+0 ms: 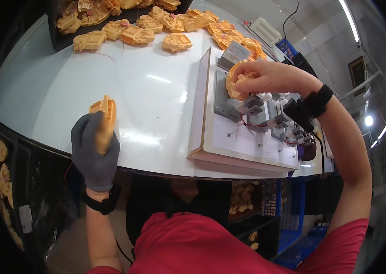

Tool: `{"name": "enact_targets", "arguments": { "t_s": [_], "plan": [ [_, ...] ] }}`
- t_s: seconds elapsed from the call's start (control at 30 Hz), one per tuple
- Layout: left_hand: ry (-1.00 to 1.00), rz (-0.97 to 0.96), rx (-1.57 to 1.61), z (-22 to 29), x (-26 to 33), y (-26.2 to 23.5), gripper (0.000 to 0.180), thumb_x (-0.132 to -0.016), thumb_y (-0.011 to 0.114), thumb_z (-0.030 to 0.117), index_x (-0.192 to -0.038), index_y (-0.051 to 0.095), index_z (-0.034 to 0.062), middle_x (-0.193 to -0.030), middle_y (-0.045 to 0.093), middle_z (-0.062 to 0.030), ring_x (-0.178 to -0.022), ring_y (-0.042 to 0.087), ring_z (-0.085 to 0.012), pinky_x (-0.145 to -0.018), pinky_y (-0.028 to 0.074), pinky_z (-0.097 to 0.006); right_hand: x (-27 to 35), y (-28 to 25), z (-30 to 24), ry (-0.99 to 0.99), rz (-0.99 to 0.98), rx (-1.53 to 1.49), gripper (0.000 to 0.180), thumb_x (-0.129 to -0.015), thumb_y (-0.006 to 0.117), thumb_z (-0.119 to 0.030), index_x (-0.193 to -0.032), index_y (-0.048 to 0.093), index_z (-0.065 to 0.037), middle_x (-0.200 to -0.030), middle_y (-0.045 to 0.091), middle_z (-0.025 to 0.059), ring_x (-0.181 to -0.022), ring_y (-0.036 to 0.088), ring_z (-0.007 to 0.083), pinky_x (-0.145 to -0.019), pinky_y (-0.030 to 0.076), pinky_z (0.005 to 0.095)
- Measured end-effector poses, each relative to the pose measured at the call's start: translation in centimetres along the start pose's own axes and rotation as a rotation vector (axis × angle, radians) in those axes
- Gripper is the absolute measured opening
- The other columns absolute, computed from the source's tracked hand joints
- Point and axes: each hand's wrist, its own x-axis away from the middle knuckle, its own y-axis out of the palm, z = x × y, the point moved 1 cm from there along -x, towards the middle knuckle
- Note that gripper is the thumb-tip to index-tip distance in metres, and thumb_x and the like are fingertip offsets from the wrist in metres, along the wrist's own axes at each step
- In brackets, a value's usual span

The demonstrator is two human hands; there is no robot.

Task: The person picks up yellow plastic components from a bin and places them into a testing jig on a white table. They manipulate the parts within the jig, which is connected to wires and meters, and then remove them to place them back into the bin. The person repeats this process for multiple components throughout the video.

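My left hand (90, 157), in a grey glove, is closed around a yellow-orange moulded plastic shell (107, 108) above the left part of the white table. Its upper end sticks out past my fingers, showing ribs inside. On the right, my bare right hand (273, 77) has its fingers closed on another yellow-orange plastic shell (231, 84). This one is at the grey test fixture (221, 98), which is mounted on a white board (229, 146). My fingers hide much of that shell, so how it seats there cannot be told. Grey clamps with white tips and red wires stand beside it.
Several loose plastic shells (177, 42) lie along the table's far side. A dark bin (60, 43) of them stands at the far left; another black crate (33, 205) sits below the left edge. A blue crate (291, 210) is under the table. A pale box (266, 30) stands at the back.
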Motion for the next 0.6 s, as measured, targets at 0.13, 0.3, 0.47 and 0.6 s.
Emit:
{"name": "enact_targets", "arguments": {
  "t_s": [0.13, 0.3, 0.47, 0.6],
  "plan": [
    [0.026, 0.046, -0.024, -0.2, -0.1, 0.4, 0.056, -0.072, 0.071, -0.005, -0.125, 0.061, 0.0088, -0.118, 0.057, -0.0116, -0.108, 0.062, -0.0285, -0.090, 0.055, -0.037, 2.2, -0.5, -1.8, 0.061, 0.104, 0.118, 0.043, -0.091, 0.066, -0.038, -0.124, 0.060, -0.011, -0.089, 0.065, 0.0073, -0.078, 0.061, 0.0145, -0.072, 0.048, 0.0246],
    [0.016, -0.012, 0.003, -0.1, 0.2, 0.3, 0.052, -0.080, 0.066, -0.010, -0.128, 0.057, 0.0046, -0.123, 0.055, -0.0128, -0.114, 0.058, -0.0277, -0.097, 0.051, -0.037, 8.7, 2.2, -4.0, -0.158, 0.619, 0.139, 0.030, -0.089, 0.071, -0.022, -0.114, 0.063, -0.005, -0.086, 0.067, 0.0103, -0.076, 0.065, 0.0172, -0.066, 0.050, 0.0297],
    [0.008, 0.018, -0.052, -0.5, 0.6, -0.2, 0.051, -0.080, 0.065, -0.011, -0.128, 0.057, 0.0041, -0.123, 0.055, -0.0129, -0.115, 0.058, -0.0276, -0.098, 0.050, -0.037, 10.9, 11.1, -4.4, -0.267, 0.551, -0.016, 0.020, -0.084, 0.071, -0.001, -0.104, 0.066, -0.002, -0.086, 0.064, 0.0095, -0.078, 0.063, 0.0239, -0.071, 0.050, 0.0340],
    [0.023, 0.020, 0.002, -0.3, 0.3, 0.5, 0.058, -0.072, 0.069, -0.010, -0.127, 0.060, 0.0084, -0.120, 0.057, -0.0118, -0.112, 0.060, -0.0282, -0.094, 0.053, -0.037, 8.4, 16.0, -2.4, -0.143, 0.750, -0.175, 0.024, -0.087, 0.068, -0.001, -0.111, 0.064, -0.002, -0.093, 0.062, 0.0120, -0.076, 0.062, 0.0229, -0.069, 0.050, 0.0336]
  ]
}}
